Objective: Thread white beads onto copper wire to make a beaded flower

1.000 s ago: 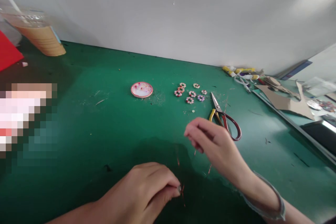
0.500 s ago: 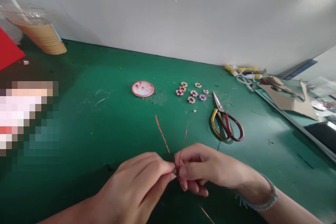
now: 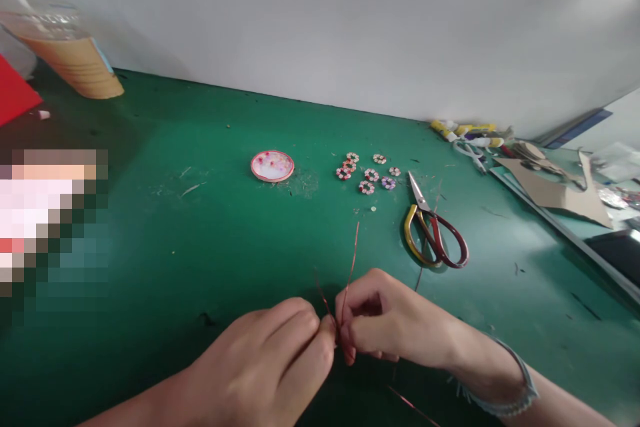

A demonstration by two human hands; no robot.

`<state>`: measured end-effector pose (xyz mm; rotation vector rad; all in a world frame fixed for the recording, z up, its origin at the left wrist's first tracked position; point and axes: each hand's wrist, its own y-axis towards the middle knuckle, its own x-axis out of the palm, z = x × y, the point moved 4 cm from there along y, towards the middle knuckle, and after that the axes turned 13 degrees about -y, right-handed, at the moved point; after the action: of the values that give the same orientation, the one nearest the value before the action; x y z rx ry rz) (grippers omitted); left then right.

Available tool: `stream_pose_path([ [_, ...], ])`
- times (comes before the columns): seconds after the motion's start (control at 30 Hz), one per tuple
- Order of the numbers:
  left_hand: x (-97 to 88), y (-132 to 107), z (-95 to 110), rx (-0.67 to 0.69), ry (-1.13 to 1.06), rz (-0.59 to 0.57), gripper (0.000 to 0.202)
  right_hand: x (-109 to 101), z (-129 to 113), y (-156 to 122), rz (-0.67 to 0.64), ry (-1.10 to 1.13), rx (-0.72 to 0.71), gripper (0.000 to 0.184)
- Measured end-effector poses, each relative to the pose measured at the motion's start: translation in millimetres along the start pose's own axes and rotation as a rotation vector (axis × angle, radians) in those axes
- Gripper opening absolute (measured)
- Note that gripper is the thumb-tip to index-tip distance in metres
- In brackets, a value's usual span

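Fingertips nearly touching, a left hand (image 3: 273, 355) and right hand (image 3: 393, 321) pinch closed on thin wire (image 3: 352, 267) between them over the desk (image 3: 210, 253). A firm grip by one hand while the other works close to the pinch would likely keep bends neat. Half a second earlier, the wire's left strand stood taller. Beyond the right hand lie scissors (image 3: 435, 237), then bead rings (image 3: 371, 179).

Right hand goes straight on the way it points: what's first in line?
Most likely the left hand: it and the right hand nearly meet at the thin wire. Whether they touch is unclear from this view.
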<state>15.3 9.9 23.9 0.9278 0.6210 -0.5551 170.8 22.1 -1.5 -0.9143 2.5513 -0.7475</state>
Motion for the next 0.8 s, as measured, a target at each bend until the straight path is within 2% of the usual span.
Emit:
stream_pose_path([
  [0.13,2.0,-2,2,0.08,0.065,-0.038,0.04,1,3,2,-0.002,0.025,0.024,0.013],
  [0.27,1.9,-2,-3,-0.013,-0.071,-0.019,0.033,-1,1,1,-0.065,0.116,0.02,0.014],
  [0.33,1.8,-2,-6,-0.088,-0.145,0.023,0.026,-5,-4,-2,-0.09,0.076,-0.014,0.015],
  [0.47,1.8,-2,-7,-0.15,-0.213,0.085,0.016,-12,-11,-10,-0.028,-0.118,-0.092,0.013],
  [0.6,1.1,0,-7,-0.188,-0.275,0.081,0.017,-12,-18,-14,0.032,-0.245,-0.219,0.008],
  [0.8,-2.9,5,-7,-0.195,-0.291,0.13,0.019,-8,-23,-13,0.089,-0.291,-0.294,0.013],
])
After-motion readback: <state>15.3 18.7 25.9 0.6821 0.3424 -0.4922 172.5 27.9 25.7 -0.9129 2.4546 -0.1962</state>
